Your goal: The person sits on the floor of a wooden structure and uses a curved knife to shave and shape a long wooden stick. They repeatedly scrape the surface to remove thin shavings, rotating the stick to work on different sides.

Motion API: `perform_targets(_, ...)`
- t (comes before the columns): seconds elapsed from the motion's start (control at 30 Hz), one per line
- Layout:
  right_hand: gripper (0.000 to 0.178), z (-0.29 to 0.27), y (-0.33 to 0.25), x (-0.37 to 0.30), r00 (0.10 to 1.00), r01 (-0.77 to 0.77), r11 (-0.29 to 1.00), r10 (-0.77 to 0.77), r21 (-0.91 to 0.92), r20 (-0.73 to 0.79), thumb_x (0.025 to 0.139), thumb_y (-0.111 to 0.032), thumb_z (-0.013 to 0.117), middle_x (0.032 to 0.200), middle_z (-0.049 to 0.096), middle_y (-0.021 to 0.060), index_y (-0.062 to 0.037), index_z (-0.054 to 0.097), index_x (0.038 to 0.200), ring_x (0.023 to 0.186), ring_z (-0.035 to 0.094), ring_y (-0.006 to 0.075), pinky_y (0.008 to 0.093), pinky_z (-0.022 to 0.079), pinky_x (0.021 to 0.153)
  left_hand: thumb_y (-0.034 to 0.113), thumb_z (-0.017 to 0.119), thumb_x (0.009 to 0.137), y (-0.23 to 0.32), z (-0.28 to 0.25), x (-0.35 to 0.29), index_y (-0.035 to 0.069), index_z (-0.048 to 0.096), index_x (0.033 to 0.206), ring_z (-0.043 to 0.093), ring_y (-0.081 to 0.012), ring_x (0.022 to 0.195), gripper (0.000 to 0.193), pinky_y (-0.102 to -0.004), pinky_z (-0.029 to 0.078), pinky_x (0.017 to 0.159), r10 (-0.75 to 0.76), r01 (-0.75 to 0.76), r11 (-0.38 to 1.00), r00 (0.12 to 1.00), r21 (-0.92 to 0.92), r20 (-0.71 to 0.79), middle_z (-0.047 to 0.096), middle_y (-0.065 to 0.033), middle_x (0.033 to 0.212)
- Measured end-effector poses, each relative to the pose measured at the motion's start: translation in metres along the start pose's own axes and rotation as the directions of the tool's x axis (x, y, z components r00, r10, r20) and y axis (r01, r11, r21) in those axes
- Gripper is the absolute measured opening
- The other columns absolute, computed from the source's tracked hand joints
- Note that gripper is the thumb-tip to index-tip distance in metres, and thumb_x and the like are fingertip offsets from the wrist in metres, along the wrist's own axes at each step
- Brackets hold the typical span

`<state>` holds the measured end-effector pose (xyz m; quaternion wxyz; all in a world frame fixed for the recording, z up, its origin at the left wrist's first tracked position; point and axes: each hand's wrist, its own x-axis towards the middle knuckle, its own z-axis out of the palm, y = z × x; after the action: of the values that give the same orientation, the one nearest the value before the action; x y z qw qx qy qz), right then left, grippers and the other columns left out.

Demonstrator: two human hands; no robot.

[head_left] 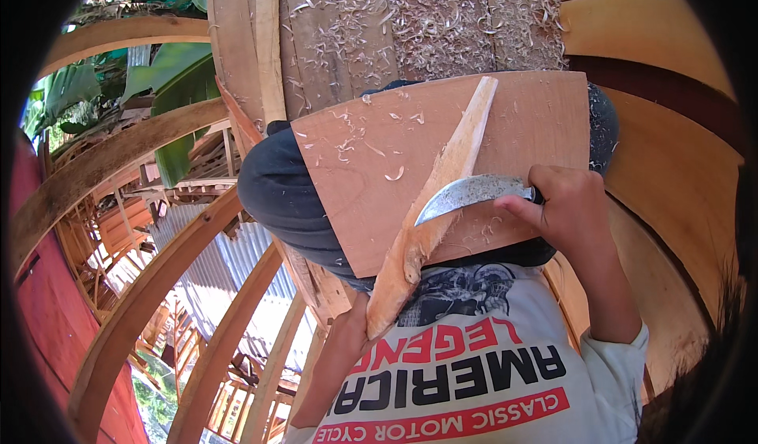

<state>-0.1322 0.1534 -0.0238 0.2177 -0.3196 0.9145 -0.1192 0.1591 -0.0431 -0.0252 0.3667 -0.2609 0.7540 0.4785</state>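
Observation:
My right hand (570, 205) is closed round the dark handle of a knife with a broad, curved, stained blade (472, 191). The blade lies across a long carved piece of wood (397, 266), roughly at its middle. This piece tapers to a pale, narrow tip at the far end and is thicker, rougher and bent at the near end. My left hand (351, 329) grips that near end beside my shirt; its fingers are partly hidden. Under the wood, a flat reddish-brown board (347, 187) rests across my lap, with a few curled shavings on it.
Wood shavings (442, 25) lie thickly over the planks beyond my knees. Curved timber ribs (150, 321) stand on the left, with corrugated metal sheets (260, 258) and green leaves (178, 88) outside them. Curved wooden planking (671, 183) rises close on my right.

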Motion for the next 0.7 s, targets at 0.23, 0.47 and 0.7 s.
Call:
perform_targets(0.23,0.064,-0.008,0.037,0.036,0.994,-0.087,0.977,0.073,-0.196,-0.076,0.074,-0.065,0.06,0.057,0.058,0.016,-0.0014,0.066,0.066,0.053,0.06,0.0308,0.0369,0.047,0.05,0.028,0.066,0.083,0.002,0.003,-0.001,0.001,0.037,0.111,0.056,-0.05,0.077,0.048,-0.0499,0.042,0.059,-0.016,0.016,0.999,1.0,-0.047,0.004,0.056,-0.0305,0.07)
perform_targets(0.47,0.068,0.001,0.032,0.05,0.961,-0.158,0.981,0.127,-0.11,-0.247,0.075,-0.067,0.058,0.057,0.058,0.019,0.0007,0.065,0.066,0.054,0.06,0.032,0.0373,0.047,0.052,0.022,0.063,0.084,0.003,0.002,0.004,0.001,0.036,0.113,0.057,-0.0497,0.079,0.045,-0.0499,0.042,0.061,-0.073,0.075,0.997,0.997,-0.035,0.035,0.058,-0.0307,0.073)
perform_targets(0.7,0.067,-0.046,0.081,0.06,0.855,-0.435,0.894,0.447,0.104,-0.262,0.082,-0.061,0.054,0.052,0.052,0.0186,0.0038,0.059,0.067,0.048,0.053,0.0305,0.0377,0.039,0.048,0.018,0.064,0.081,0.003,0.004,-0.002,0.001,0.037,0.111,0.057,-0.0488,0.08,0.045,-0.0499,0.044,0.063,-0.102,0.104,0.994,0.993,-0.028,0.054,0.058,-0.0307,0.076)
